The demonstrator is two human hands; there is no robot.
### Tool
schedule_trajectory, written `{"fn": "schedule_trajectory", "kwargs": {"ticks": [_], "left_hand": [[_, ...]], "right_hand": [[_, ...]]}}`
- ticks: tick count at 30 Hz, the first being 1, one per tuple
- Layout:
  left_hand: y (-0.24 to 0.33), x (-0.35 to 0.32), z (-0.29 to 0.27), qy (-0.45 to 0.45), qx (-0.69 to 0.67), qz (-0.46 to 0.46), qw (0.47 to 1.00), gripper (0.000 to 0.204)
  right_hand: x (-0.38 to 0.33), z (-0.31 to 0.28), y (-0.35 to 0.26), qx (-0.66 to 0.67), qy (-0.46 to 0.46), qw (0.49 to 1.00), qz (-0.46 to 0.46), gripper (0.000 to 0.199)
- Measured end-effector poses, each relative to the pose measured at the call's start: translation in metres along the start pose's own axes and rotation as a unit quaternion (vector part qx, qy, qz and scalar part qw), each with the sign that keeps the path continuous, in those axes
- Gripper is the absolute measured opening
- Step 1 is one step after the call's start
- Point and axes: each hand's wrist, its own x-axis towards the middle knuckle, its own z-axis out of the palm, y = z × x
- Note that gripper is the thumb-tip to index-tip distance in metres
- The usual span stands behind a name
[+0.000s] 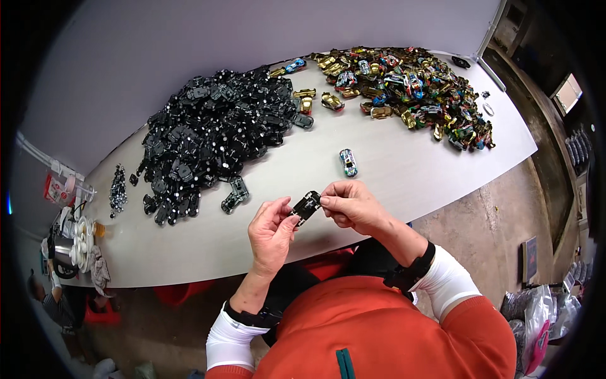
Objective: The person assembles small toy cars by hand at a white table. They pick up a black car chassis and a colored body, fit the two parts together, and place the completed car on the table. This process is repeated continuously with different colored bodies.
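Spanning the frame, a long pale grey table [404,170] carries a large heap of black plastic toy-car chassis [214,129] and a pile of glossy multicoloured toy-car bodies [410,88]. Above its near edge, the left hand [271,234] and right hand [353,205] together pinch one small black chassis piece [307,205].
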Motion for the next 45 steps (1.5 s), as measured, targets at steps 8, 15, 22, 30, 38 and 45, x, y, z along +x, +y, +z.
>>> {"fn": "schedule_trajectory", "kwargs": {"ticks": [8,15,22,30,38,45], "left_hand": [[-0.004,-0.006,0.018,0.067,-0.283,0.003,0.957,0.047],[-0.010,0.000,0.010,0.037,-0.317,0.006,0.948,0.040],[-0.016,0.005,-0.005,-0.021,-0.412,-0.059,0.909,0.040],[-0.016,0.003,-0.008,-0.008,-0.430,-0.037,0.902,0.043],[-0.018,0.003,-0.003,0.007,-0.391,-0.029,0.920,0.044],[0.010,-0.013,-0.002,-0.079,-0.448,-0.128,0.881,0.052]], "right_hand": [[0.005,0.014,0.016,0.225,0.062,0.972,0.012,0.008],[0.003,0.022,0.017,0.154,-0.003,0.986,0.057,0.011],[0.040,-0.061,-0.035,-0.666,0.296,0.654,-0.204,0.041],[0.049,-0.065,-0.034,-0.692,0.226,0.679,-0.101,0.041],[0.008,0.012,-0.027,-0.052,-0.051,0.997,-0.001,0.033],[0.009,0.007,-0.040,-0.215,-0.131,0.966,-0.066,0.029]]}}
